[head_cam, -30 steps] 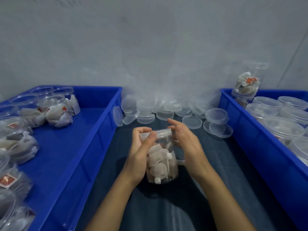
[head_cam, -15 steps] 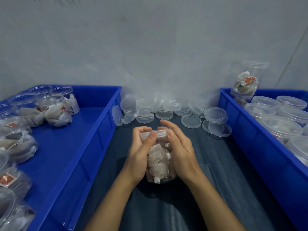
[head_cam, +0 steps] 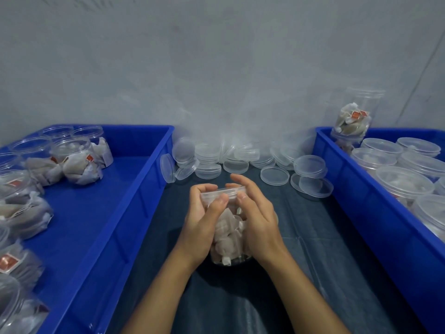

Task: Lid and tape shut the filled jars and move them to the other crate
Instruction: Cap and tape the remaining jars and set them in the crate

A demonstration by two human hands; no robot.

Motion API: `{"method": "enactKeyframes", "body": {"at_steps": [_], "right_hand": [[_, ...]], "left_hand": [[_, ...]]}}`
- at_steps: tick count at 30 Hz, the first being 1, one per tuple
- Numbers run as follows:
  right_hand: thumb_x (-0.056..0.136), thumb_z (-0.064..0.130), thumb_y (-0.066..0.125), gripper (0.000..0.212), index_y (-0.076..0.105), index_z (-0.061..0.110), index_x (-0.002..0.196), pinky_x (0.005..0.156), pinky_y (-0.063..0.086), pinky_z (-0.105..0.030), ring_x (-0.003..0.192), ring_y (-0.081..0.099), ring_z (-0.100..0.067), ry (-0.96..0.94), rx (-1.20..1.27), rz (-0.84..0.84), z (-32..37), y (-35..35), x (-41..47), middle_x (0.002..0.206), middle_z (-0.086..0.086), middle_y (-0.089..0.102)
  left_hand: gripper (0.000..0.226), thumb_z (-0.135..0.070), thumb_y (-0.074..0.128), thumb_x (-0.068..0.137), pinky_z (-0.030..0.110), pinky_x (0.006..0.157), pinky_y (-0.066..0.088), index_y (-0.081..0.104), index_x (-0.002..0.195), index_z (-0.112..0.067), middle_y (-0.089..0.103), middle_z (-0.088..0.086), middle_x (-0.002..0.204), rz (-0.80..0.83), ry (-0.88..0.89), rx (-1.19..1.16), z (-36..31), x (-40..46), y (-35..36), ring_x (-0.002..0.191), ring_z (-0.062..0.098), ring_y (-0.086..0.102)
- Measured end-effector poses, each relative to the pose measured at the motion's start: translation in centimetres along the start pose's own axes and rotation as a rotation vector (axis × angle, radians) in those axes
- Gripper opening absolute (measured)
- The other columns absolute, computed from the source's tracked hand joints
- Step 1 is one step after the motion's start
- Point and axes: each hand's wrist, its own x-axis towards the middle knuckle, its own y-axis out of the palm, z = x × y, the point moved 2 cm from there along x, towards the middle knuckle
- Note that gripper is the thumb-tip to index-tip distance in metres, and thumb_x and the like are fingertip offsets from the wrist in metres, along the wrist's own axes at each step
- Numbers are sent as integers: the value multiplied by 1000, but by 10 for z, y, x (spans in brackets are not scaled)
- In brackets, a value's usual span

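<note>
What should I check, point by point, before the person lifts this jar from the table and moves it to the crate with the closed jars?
1. Lid sits on the jar: ok, it covers the mouth; whether it is fully seated, cannot tell.
2. Tape around the lid: cannot tell, no tape or tape roll is visible.
3. Grip: ok, left hand and right hand both hold the jar near its top.
4. Jar is filled: ok, white sachets show through the wall.
5. Jar stands upright on the dark table cover: ok.
6. Free place in the right crate: cannot tell, the visible part is crowded with lidded jars.
</note>
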Motion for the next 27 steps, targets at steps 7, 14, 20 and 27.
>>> {"method": "enactKeyframes", "body": {"at_steps": [7, 14, 20, 27], "right_hand": [[99, 50, 51, 38, 62, 38, 133, 92, 57, -36, 107, 71, -19, -9, 11, -20, -5, 2, -1, 116, 4, 73], [97, 41, 54, 34, 67, 30, 126, 81, 56, -25, 94, 72, -22, -16, 74, -65, -5, 4, -1, 103, -3, 74], [95, 40, 57, 35, 68, 26, 125, 80, 56, -31, 90, 70, -19, -3, 149, -30, -3, 4, -3, 100, -5, 73], [91, 50, 57, 37, 67, 38, 126, 87, 56, -31, 102, 69, -13, 75, 13, 60, 4, -7, 2, 113, 5, 71]], "left_hand": [[64, -65, 67, 81, 31, 79, 61, 49, 126, -23, 77, -9, 110, -6, 49, 40, 1, -1, 3, 97, 18, 77], [61, -65, 66, 83, 30, 80, 60, 49, 126, -24, 76, -7, 111, 0, 44, 39, 0, -1, 3, 98, 19, 77], [46, -63, 68, 82, 36, 74, 63, 54, 116, -36, 77, 1, 108, -3, 60, 14, 2, -1, 2, 92, 27, 78], [53, -68, 62, 78, 22, 70, 59, 51, 118, -35, 74, -16, 107, -41, 120, 90, 3, 0, 4, 89, 10, 75]]}}
